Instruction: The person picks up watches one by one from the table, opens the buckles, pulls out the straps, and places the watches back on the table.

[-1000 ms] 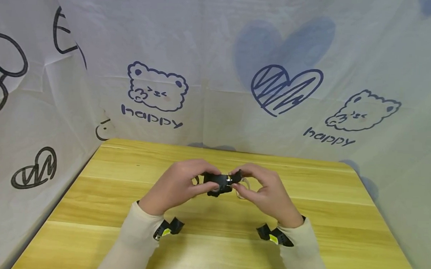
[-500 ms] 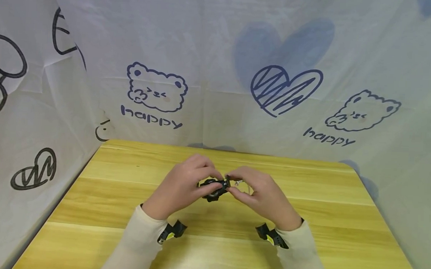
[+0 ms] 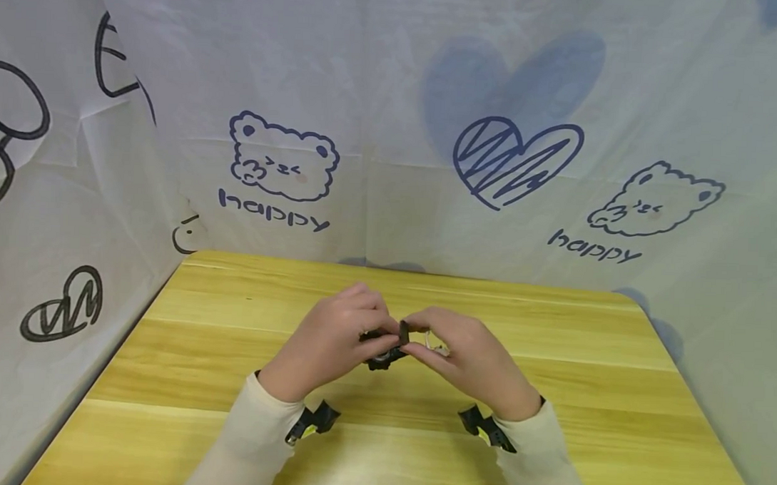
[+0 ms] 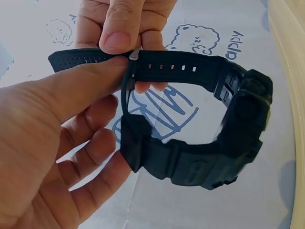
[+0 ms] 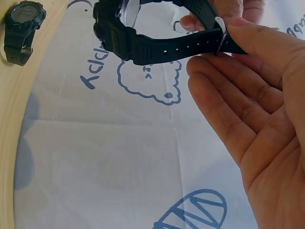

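Observation:
A black wristwatch (image 4: 243, 109) is held up between both hands, its strap curved into a loop. The strap's punched end runs through the metal buckle (image 4: 135, 55), with the tail sticking out beyond it. My left hand (image 3: 330, 340) pinches the strap at the buckle with its thumb. On the strap's tail, my right hand (image 3: 471, 352) pinches with thumb and forefinger; its other fingers (image 5: 228, 95) lie extended below the strap in the right wrist view. The fingers cover part of the watch in the head view.
A second dark watch (image 5: 21, 31) lies on the wooden table (image 3: 381, 442). A pale, thin curved thing (image 3: 434, 342) shows through the gap of the right hand. White printed cloth (image 3: 379, 128) hangs behind and beside the table.
Both hands have come closer together and slightly nearer the person. The watch has turned, so its strap end now stands edge-up between the right fingers, and the metal buckle is covered.

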`<state>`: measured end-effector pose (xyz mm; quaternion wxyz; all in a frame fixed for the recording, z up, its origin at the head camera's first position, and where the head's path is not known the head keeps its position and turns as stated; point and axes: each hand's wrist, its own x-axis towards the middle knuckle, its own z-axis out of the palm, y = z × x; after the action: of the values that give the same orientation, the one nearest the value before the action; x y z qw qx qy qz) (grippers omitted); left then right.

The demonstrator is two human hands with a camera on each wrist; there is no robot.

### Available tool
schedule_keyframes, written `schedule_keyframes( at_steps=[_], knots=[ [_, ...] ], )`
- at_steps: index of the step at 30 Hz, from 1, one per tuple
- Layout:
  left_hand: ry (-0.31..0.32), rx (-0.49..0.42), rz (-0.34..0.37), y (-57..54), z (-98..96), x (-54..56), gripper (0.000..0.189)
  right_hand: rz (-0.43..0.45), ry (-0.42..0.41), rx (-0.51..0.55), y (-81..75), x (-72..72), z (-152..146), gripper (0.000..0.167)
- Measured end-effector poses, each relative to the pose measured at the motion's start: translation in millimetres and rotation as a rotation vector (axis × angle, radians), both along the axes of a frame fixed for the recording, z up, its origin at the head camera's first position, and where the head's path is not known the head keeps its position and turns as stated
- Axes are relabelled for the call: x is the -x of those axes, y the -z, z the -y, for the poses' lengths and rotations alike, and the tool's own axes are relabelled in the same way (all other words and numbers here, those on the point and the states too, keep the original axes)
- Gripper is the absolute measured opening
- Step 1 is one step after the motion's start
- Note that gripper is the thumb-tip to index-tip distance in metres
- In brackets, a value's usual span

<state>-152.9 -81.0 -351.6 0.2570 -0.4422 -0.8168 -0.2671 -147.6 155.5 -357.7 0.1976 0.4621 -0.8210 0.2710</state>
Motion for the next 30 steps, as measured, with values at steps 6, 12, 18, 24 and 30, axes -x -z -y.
schedule_keyframes(
  at_steps=[6, 12, 18, 24, 30],
  knots=[
    [-0.043, 0.051, 0.064, 0.0, -0.2, 0.6, 0.007, -0.046, 0.029, -0.059, -0.9, -0.3, 2.3, 0.027],
    [-0.047, 0.080, 0.079, 1.9, 0.1, 3.0, 0.005, -0.071, 0.051, -0.085, 0.3, -0.7, 4.1, 0.027],
    [-0.012, 0.050, 0.069, 4.4, 0.8, 4.5, 0.008, -0.081, 0.039, -0.054, 1.1, -0.8, 3.6, 0.028],
    [0.031, 0.000, 0.041, 4.4, 0.0, 5.6, 0.005, -0.073, 0.018, 0.002, 1.4, -0.7, 1.3, 0.026],
    [0.037, -0.009, 0.031, 4.3, 0.7, 6.3, 0.005, -0.067, -0.004, 0.020, 1.6, 0.7, 1.1, 0.024]
  ],
)
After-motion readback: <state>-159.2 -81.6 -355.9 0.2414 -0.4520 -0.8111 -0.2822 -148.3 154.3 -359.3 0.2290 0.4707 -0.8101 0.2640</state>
